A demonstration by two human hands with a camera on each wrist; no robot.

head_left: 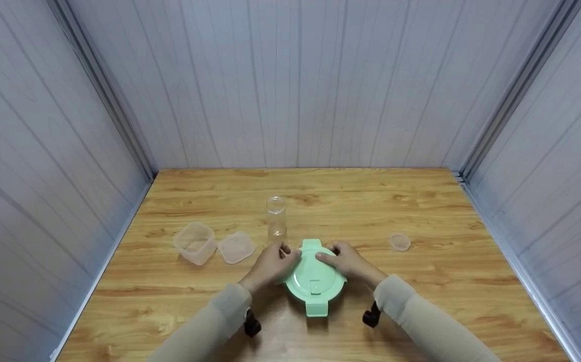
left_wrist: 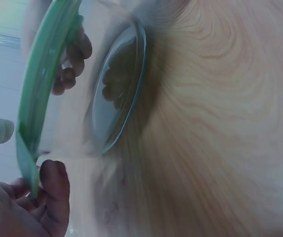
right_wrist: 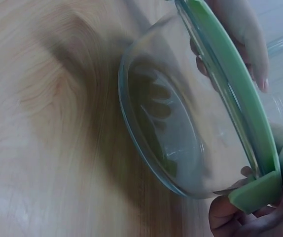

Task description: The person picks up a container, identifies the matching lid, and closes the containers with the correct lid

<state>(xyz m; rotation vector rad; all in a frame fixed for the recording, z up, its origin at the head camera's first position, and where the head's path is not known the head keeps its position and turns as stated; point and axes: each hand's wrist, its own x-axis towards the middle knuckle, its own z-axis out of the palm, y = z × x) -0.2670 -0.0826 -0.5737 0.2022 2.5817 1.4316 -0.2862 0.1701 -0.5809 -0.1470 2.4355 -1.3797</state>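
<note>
Though pale the walls round the wooden table, green lid in grip of left hand and right hand.

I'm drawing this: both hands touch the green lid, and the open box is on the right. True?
Wrong side: in the head view, the open box is on the left. Yes, the left hand and right hand touch the green lid.

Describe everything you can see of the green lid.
The green lid is round, pale and glossy, looks like plastic, and has a small rectangular tab on top and flaps around its rim. It sits on a clear bowl, around the middle of the table from side to side. The flaps nearest and farthest from the person stick outward. The left hand and right hand grip its sides.
</note>
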